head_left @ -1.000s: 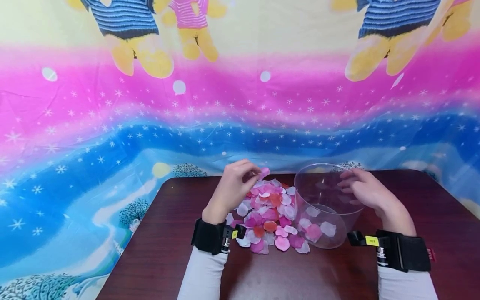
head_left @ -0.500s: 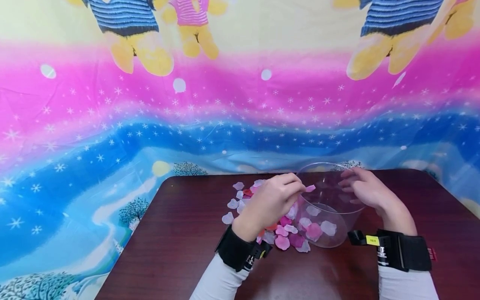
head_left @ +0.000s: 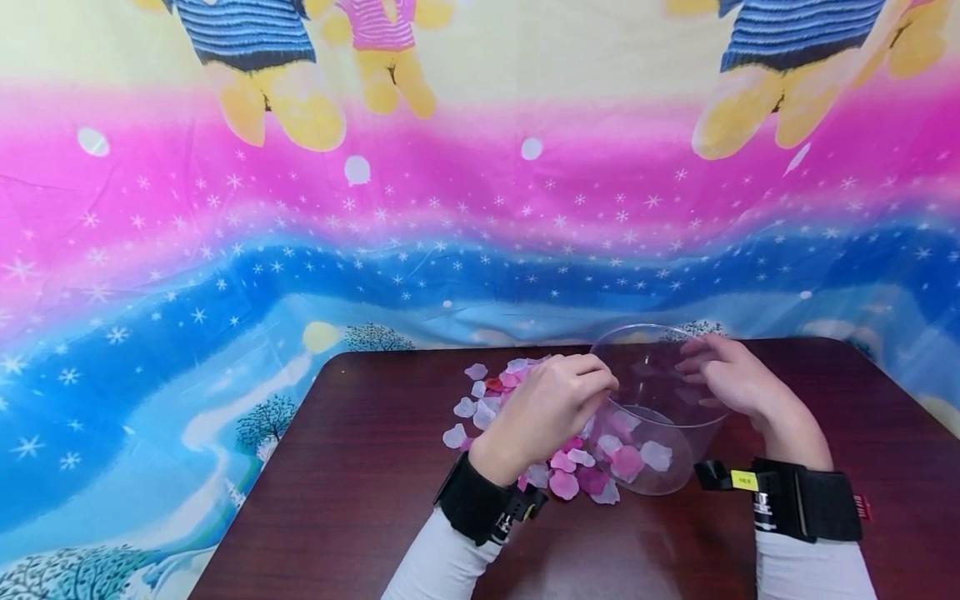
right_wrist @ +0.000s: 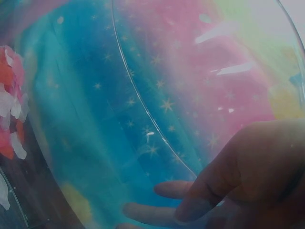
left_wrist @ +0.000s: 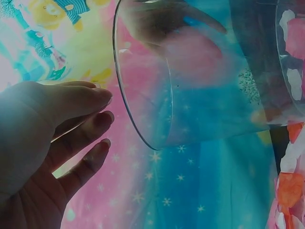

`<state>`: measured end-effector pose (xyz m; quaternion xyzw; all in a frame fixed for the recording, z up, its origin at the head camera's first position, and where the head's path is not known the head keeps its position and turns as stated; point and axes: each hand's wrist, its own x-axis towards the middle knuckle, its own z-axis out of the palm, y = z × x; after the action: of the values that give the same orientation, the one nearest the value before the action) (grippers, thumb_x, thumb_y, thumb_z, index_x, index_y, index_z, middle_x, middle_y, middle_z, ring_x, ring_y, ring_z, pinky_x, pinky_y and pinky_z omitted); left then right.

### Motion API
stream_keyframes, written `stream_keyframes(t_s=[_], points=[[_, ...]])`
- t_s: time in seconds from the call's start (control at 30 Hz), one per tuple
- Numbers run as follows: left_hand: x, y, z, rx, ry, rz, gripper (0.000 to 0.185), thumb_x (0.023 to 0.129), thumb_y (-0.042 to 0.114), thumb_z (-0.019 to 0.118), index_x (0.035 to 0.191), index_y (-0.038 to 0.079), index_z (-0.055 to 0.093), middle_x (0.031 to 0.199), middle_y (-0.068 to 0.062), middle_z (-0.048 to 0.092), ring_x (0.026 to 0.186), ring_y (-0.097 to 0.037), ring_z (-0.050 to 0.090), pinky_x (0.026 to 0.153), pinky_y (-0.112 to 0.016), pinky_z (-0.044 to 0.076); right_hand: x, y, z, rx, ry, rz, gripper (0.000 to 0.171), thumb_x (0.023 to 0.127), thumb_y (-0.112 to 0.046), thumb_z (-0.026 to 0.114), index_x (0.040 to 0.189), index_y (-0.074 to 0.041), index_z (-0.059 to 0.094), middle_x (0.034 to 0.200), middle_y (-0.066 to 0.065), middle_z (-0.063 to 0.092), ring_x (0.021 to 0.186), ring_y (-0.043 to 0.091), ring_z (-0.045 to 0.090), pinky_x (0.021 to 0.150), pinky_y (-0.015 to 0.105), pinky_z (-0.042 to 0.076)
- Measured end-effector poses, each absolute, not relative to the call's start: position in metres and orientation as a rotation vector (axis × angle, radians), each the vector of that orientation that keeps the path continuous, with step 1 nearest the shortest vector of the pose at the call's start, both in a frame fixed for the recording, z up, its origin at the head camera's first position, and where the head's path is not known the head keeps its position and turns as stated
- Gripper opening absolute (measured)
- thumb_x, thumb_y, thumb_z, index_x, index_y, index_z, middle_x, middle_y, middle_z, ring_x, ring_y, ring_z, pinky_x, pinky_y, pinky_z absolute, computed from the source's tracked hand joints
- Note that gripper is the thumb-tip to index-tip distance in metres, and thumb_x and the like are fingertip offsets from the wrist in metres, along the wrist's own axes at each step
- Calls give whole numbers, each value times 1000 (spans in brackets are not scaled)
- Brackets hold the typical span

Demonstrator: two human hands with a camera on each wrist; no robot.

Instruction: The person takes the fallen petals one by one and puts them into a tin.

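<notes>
A clear plastic bucket (head_left: 660, 417) stands upright on the table, with several pink and white petals (head_left: 627, 462) at its bottom. My left hand (head_left: 551, 408) is at the bucket's left rim in the head view. The left wrist view shows the left hand's fingers (left_wrist: 90, 157) loosely bent beside the rim, nothing visible between them. My right hand (head_left: 738, 379) rests at the bucket's right side near the rim. In the right wrist view, that hand's fingers (right_wrist: 147, 213) lie extended along the clear wall. A heap of petals (head_left: 487, 408) lies left of the bucket, partly hidden by my left hand.
The dark red-brown table (head_left: 360, 483) carries everything. A printed cloth backdrop (head_left: 480, 217) hangs right behind its far edge. Both wrists wear black straps (head_left: 821, 504) with small cameras. Loose petals (head_left: 454, 435) lie scattered at the heap's left side.
My left hand moved right from above the heap to the bucket's rim, carrying a pink petal, which is now out of its fingers. My right hand stays at the bucket.
</notes>
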<state>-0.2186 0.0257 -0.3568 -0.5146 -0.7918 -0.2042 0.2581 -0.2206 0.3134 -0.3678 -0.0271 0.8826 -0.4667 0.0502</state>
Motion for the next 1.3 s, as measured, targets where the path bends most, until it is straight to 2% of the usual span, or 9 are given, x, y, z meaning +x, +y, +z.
stream_keyframes(t_s=[0.17, 0.33, 0.57, 0.63, 0.8, 0.9, 1.03, 1.13, 1.3], points=[[-223, 18, -354, -1375, -2164, -606, 14, 94, 11, 75, 109, 11, 77, 104, 1, 72, 98, -12, 68, 95, -19, 50, -221, 314, -367, -90, 2692, -1418, 52, 95, 2, 29, 145, 15, 31, 140, 41, 47, 131, 57, 47, 89, 56, 56], [-237, -2, -352, -1251, -2251, -680, 19, 93, 11, 76, 112, 10, 75, 110, 0, 71, 97, -11, 69, 88, -20, 54, -221, 315, -366, -91, 2691, -1420, 53, 94, 3, 29, 145, 15, 30, 140, 41, 47, 131, 57, 47, 89, 56, 56], [-273, -43, -373, -983, -2526, -777, 24, 94, 8, 75, 117, 12, 73, 117, 0, 69, 82, -12, 63, 74, -24, 52, -220, 317, -367, -81, 2689, -1421, 53, 93, 3, 29, 145, 14, 31, 141, 41, 47, 131, 56, 47, 88, 55, 56], [-281, -53, -382, -908, -2625, -799, 26, 93, 9, 76, 118, 12, 72, 118, 0, 69, 84, -15, 64, 76, -28, 53, -220, 317, -368, -78, 2690, -1421, 53, 94, 3, 29, 145, 14, 31, 141, 41, 47, 132, 56, 47, 89, 55, 56], [-294, -71, -402, -824, -2855, -861, 28, 90, 5, 76, 117, 3, 72, 117, -14, 70, 105, -28, 66, 92, -43, 54, -218, 316, -369, -72, 2685, -1430, 52, 94, 3, 29, 145, 14, 30, 141, 41, 47, 132, 56, 47, 89, 55, 56], [-297, -76, -413, -805, -2990, -850, 32, 89, 2, 75, 120, -2, 70, 130, -19, 66, 111, -33, 63, 91, -45, 53, -218, 316, -369, -71, 2684, -1434, 52, 94, 3, 29, 145, 14, 31, 141, 41, 47, 132, 56, 47, 88, 55, 56], [-302, -79, -424, -777, -3068, -844, 37, 87, 1, 77, 123, -3, 69, 130, -19, 65, 108, -31, 64, 86, -43, 55, -219, 316, -368, -72, 2691, -1425, 51, 95, 2, 30, 145, 14, 31, 141, 41, 47, 131, 56, 47, 88, 55, 56], [-304, -81, -428, -739, -3094, -863, 39, 86, 2, 78, 124, -2, 69, 117, -18, 70, 103, -28, 64, 86, -43, 56, -219, 315, -368, -72, 2690, -1425, 51, 94, 2, 30, 144, 14, 31, 140, 41, 47, 132, 56, 47, 88, 55, 56], [-303, -83, -432, -687, -3147, -874, 39, 85, 3, 80, 123, 2, 70, 113, -13, 70, 100, -24, 63, 86, -42, 56, -218, 313, -368, -81, 2691, -1427, 51, 93, 3, 30, 143, 14, 32, 139, 41, 48, 131, 57, 47, 87, 54, 57]])
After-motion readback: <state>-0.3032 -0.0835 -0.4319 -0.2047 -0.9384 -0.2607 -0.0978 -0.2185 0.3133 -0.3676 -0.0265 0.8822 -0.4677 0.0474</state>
